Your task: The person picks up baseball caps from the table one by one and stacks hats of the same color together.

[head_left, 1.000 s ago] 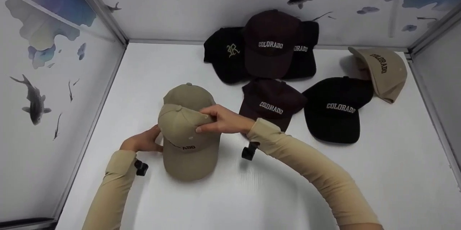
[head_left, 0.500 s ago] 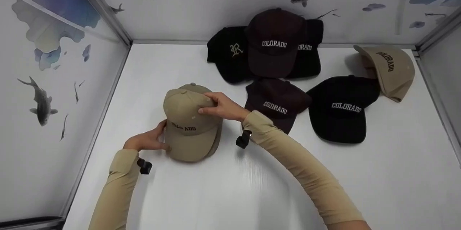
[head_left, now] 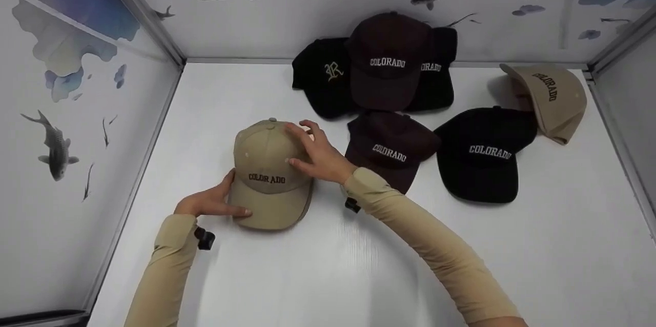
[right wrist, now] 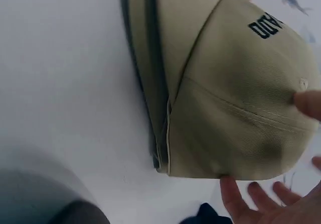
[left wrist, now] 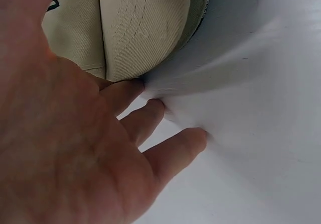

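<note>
A beige cap [head_left: 266, 155] with dark "COLORADO" lettering sits over another beige cap, whose brim edge [left wrist: 202, 8] shows beneath it in the left wrist view. My left hand [head_left: 212, 201] holds the left side of the brim, thumb on top; in the left wrist view its outer fingers [left wrist: 175, 151] stretch over the white surface. At the crown's right side is my right hand [head_left: 323, 155], its fingers spread and lifted in the head view. The right wrist view has the thumb [right wrist: 308, 103] by the eyelet and one fingertip touching the crown's lower edge.
Dark maroon caps [head_left: 388, 40] [head_left: 392, 135] and black caps [head_left: 323, 78] [head_left: 482, 158] cluster at the back and right. One tan cap [head_left: 556, 99] lies tilted in the far right corner. Printed walls [head_left: 230, 14] enclose the white tabletop [head_left: 318, 265].
The upper beige cap has shifted back and settled over the lower one, its lettering now straight. My right fingers have loosened and spread; my left thumb has moved onto the brim.
</note>
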Demonstrator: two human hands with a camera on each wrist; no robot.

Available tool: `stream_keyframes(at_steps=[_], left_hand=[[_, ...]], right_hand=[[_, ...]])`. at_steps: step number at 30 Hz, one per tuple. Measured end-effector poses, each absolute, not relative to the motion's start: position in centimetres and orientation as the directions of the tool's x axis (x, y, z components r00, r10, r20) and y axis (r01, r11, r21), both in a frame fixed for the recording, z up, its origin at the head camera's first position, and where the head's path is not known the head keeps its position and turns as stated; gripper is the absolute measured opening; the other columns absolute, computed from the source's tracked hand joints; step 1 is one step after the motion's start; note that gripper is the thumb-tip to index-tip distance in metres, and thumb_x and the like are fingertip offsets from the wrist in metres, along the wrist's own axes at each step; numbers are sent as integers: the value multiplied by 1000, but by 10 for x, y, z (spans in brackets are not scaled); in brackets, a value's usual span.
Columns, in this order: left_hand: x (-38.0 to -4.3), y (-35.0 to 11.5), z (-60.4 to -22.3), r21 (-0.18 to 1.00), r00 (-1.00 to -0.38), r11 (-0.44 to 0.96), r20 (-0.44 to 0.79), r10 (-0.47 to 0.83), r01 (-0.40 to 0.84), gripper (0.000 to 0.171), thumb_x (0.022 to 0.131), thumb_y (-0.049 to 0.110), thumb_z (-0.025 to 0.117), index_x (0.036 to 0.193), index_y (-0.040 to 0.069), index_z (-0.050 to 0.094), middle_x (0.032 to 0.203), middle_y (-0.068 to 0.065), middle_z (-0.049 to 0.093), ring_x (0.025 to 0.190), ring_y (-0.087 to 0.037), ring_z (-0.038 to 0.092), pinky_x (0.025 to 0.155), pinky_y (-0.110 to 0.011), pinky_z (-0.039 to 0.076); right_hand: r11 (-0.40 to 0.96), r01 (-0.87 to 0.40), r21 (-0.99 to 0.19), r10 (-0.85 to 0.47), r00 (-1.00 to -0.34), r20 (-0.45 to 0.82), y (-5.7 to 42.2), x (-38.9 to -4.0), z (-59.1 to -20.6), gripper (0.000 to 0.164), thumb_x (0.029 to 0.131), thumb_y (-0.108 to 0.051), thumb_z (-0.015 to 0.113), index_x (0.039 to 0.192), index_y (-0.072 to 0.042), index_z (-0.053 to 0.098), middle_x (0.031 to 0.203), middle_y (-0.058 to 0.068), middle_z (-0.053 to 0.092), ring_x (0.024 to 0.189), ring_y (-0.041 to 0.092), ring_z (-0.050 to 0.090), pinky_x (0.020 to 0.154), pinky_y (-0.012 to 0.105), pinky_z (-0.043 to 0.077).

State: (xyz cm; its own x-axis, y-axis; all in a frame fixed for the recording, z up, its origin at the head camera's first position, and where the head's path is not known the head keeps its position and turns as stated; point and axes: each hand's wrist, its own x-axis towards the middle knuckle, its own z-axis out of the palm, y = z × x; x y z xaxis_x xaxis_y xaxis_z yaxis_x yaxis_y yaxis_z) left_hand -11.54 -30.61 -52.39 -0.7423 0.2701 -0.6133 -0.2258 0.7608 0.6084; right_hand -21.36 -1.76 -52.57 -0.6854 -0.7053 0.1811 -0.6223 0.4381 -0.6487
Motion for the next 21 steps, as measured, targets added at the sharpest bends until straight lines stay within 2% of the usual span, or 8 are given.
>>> stream_keyframes(at_steps=[3, 5, 9, 14, 17, 21], left_hand=[[-115, -306, -524, 587, -749, 788, -604, 274, -185, 125, 80, 49, 74, 148, -6, -15, 154, -32, -13, 141, -45, -7, 111, -58, 11], [-115, -306, -524, 562, -750, 810, -606, 266, -166, 126, 80, 51, 73, 148, -8, -15, 152, -33, -17, 140, -46, -10, 110, -59, 12], [-115, -305, -524, 514, -743, 841, -627, 234, -169, 125, 79, 54, 72, 149, -7, -11, 152, -33, -18, 140, -48, -8, 109, -61, 14], [-115, -300, -528, 478, -737, 862, -641, 212, -168, 124, 79, 55, 71, 149, -7, -10, 151, -35, -17, 139, -51, -3, 109, -60, 16], [-114, -298, -528, 461, -731, 871, -651, 203, -169, 124, 79, 54, 72, 148, -9, -10, 151, -35, -18, 139, -51, -3, 109, -59, 16], [-113, -295, -529, 455, -724, 875, -658, 207, -164, 123, 80, 53, 72, 147, -12, -10, 150, -35, -20, 139, -49, -7, 110, -58, 14]], right_hand=[[456, -688, -565, -761, -631, 153, -20, -208, -526, 75, 92, -42, 64, 154, -25, 26, 156, 17, 10, 138, 36, 21, 97, 48, 42], [472, -715, -515, -788, -605, 117, -22, -206, -526, 77, 92, -44, 64, 155, -27, 23, 158, 15, 6, 140, 38, 16, 95, 50, 43], [515, -731, -447, -790, -607, 84, -27, -204, -529, 77, 93, -43, 62, 155, -27, 21, 158, 14, 10, 140, 40, 17, 92, 52, 45], [548, -722, -423, -781, -623, 52, -30, -204, -530, 79, 93, -45, 61, 156, -29, 16, 159, 10, 12, 142, 38, 14, 99, 58, 36], [541, -738, -403, -798, -602, 33, -27, -204, -527, 81, 93, -44, 62, 156, -29, 15, 159, 9, 12, 143, 36, 12, 103, 57, 31], [530, -791, -305, -826, -563, 25, -12, -208, -515, 82, 91, -40, 66, 156, -27, 18, 160, 9, 12, 143, 37, 14, 106, 56, 28]])
